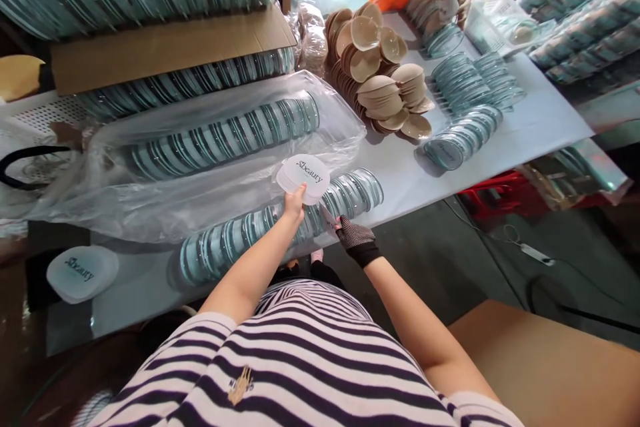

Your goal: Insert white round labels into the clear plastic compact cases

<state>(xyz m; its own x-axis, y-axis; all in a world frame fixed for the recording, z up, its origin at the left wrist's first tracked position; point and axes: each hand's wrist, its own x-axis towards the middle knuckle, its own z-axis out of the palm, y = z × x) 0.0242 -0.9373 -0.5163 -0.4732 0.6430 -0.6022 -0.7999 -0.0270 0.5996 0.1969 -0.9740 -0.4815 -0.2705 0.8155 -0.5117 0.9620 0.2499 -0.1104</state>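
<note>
L hand [295,203] fingers pinch white "Sbeauty" card [304,177]. R gloved hand [356,239] fingers closed on small item, unclear. Case row [280,223] on worktop [400,173], 12 o'clock of hands.

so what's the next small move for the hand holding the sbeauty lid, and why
Probably lower the white lid onto the near row of clear cases right below it. The left hand holds the lid by its lower edge just above that row, and the gloved right hand rests at the row's near side, seemingly placed to steady a case.
</note>
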